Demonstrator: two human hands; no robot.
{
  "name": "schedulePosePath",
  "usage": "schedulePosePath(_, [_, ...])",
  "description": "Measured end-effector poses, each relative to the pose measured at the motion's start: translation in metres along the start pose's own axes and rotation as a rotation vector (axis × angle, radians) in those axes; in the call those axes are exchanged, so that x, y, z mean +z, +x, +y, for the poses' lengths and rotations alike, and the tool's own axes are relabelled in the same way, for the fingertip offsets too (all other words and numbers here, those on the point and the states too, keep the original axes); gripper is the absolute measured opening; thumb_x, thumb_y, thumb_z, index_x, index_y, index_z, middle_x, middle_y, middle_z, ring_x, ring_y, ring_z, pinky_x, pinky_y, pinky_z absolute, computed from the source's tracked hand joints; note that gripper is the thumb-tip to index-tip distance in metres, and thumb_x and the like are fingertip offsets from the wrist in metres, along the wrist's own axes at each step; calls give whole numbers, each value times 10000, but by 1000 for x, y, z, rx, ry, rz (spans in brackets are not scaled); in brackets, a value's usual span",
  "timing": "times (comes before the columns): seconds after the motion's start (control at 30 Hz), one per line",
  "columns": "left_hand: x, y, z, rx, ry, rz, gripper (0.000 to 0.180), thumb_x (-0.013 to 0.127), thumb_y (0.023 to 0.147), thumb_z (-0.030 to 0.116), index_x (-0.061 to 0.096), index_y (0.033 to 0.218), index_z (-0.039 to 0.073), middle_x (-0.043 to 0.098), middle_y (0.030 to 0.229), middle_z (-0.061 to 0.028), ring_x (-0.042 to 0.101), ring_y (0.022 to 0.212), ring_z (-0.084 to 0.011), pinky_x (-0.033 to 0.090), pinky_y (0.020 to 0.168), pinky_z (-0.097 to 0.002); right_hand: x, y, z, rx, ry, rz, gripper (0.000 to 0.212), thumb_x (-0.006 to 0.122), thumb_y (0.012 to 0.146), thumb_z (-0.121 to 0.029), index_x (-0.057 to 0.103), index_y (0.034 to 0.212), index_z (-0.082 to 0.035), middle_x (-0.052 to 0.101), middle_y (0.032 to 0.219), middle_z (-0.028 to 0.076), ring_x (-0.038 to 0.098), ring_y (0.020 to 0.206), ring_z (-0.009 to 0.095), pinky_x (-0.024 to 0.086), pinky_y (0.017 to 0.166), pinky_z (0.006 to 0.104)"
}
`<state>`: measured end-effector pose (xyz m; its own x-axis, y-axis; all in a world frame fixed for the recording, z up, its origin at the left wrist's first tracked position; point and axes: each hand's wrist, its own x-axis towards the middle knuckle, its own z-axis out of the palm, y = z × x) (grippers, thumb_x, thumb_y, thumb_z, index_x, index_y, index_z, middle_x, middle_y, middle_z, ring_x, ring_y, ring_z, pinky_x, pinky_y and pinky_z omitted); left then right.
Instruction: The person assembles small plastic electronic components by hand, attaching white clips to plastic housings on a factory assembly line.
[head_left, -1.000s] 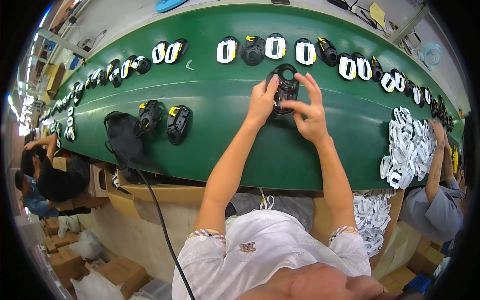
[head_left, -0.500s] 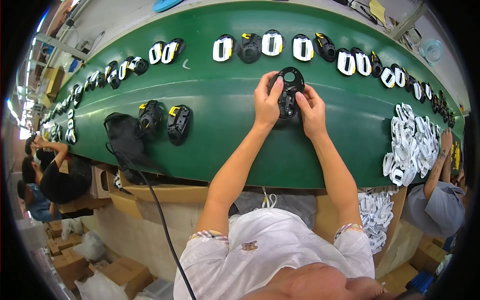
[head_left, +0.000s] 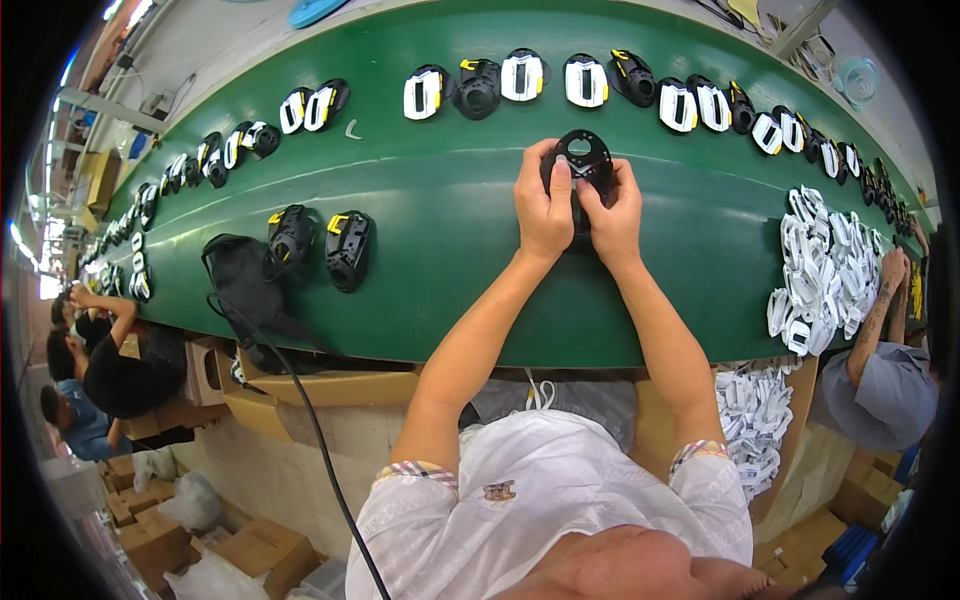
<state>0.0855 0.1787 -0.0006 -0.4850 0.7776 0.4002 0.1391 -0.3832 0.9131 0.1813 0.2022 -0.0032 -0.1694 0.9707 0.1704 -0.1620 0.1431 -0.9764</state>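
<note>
Between both hands I hold a black plastic housing (head_left: 583, 148) with a round hole in its upper end, raised over the green table (head_left: 450, 250). My left hand (head_left: 544, 205) is closed on its left side, thumb pressed on the front face. From the right, my right hand (head_left: 613, 212) grips it too, with the thumb near its middle. The fingers hide most of the lower part. Farther left lie two black housings with yellow parts, one (head_left: 348, 252) nearer me and another (head_left: 291, 237) beside a black bag (head_left: 240, 275).
Along the far side runs a row of black housings, many with white frames (head_left: 523, 76). A heap of white plastic frames (head_left: 825, 265) covers the table's right end; more fill a box (head_left: 755, 430) below. A black cable (head_left: 318, 420) crosses at left. Co-workers (head_left: 880, 390) sit on both sides.
The housing is tipped, and my fingers have closed farther around its lower part, the right thumb now lower. The far row appears shifted slightly left and up.
</note>
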Motion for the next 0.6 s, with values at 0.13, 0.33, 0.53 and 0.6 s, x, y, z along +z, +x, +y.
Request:
schedulePosePath(0.13, [1,-3,-1,0,40,14,256,457,919,181,510,1058,-28,610,927,-169,593,840,-256,459,761,-337,-3,-1,6,-14,54,-26,181,601,814,-37,480,948,-27,542,863,12,490,761,60,408,660,210])
schedulePosePath(0.33, [2,-3,4,67,-38,2,244,468,908,158,510,1056,-31,616,923,-171,598,842,-266,461,760,-346,-2,-1,0,-24,144,-25,218,621,786,-6,487,957,-20,532,864,12,493,797,70,414,721,213])
schedulePosePath(0.53, [-37,40,2,-115,330,-415,294,554,825,165,585,1033,-41,635,944,-217,623,885,-339,475,796,-375,-19,15,15,-25,-131,-170,337,671,784,-142,544,1065,-5,594,932,63,569,830,121,467,736,270])
schedulePosePath(0.6, [-76,67,4,1,578,-424,305,556,801,175,607,1036,-12,641,957,-202,633,862,-331,485,773,-379,-14,7,5,-40,-228,-255,381,675,786,-194,563,1107,-22,606,964,73,584,832,140,470,761,281])
